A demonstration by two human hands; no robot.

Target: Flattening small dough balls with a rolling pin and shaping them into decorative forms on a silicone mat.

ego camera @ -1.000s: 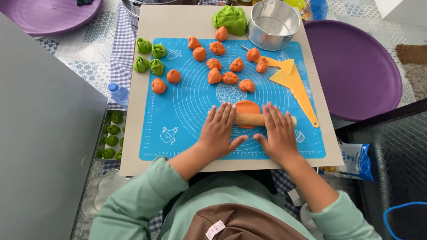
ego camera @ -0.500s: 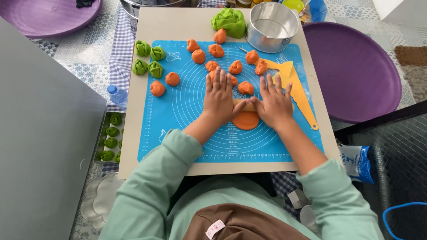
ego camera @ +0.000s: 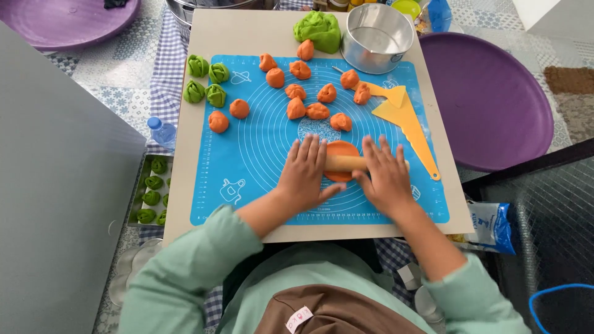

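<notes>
Blue mat point(ego camera: 247, 161) covers the worktop; both hands, left point(ego camera: 304, 173) and right point(ego camera: 387, 176), lie flat, apart, hiding the rolling pin's point(ego camera: 345, 163) ends over half-covered dough point(ego camera: 341, 150).

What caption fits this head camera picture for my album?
Both hands, left and right, press a rolling pin over an orange dough disc on a blue mat.

Both hands lie flat on a wooden rolling pin point(ego camera: 344, 163) near the front of the blue mat point(ego camera: 247, 154): the left hand point(ego camera: 304, 172) on its left end, the right hand point(ego camera: 385, 176) on its right. Under the pin lies a flat orange dough disc point(ego camera: 340, 150). Orange dough balls point(ego camera: 317, 111) are scattered across the mat's far half. Four green balls point(ego camera: 206, 80) sit at its far left corner, a yellow scraper point(ego camera: 405, 117) on its right side. A metal pan point(ego camera: 377, 37) and a green dough lump point(ego camera: 318, 29) stand beyond its far edge.
</notes>
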